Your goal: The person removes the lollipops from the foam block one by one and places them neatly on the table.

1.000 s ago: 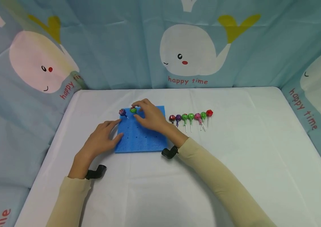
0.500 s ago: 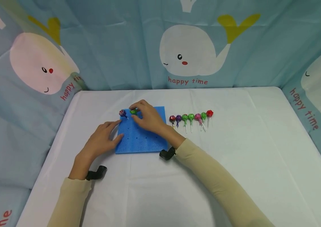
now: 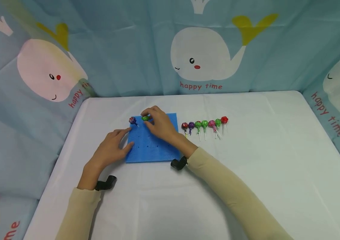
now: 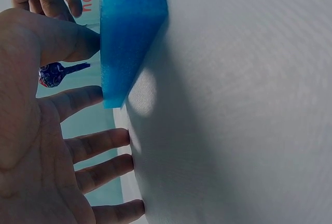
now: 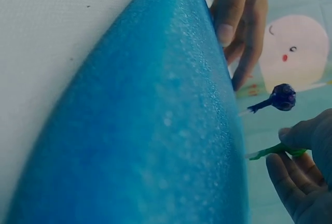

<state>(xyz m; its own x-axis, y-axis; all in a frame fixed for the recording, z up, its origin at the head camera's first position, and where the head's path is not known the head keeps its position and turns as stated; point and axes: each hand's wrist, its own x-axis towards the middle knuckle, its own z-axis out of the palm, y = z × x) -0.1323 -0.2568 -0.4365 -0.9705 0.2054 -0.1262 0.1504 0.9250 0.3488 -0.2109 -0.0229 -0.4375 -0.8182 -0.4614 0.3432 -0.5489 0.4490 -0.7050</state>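
Observation:
A blue foam board (image 3: 153, 155) with small holes lies on the white table. At its back left corner a blue-purple lollipop (image 3: 132, 120) stands in it by its stick, leaning slightly. Just right of that, my right hand (image 3: 162, 126) pinches a green lollipop (image 3: 145, 118) between thumb and fingers. In the right wrist view its green wrapper (image 5: 263, 153) points stick-first at the board's surface; whether the stick is in a hole is hard to tell. My left hand (image 3: 109, 150) rests at the board's left edge, thumb and index finger touching it, the other fingers spread on the table.
A row of several lollipops (image 3: 204, 124) in red, purple, green and pink wrappers lies right of the board, sticks towards me. Two sticks cross. A whale-print curtain (image 3: 127, 60) hangs behind the table (image 3: 248, 166). Both wrists carry black cameras (image 3: 179, 163).
My right hand stays at the green lollipop, whose head sits a little lower under the fingers. The left hand keeps its place on the board. The whole view shifts slightly.

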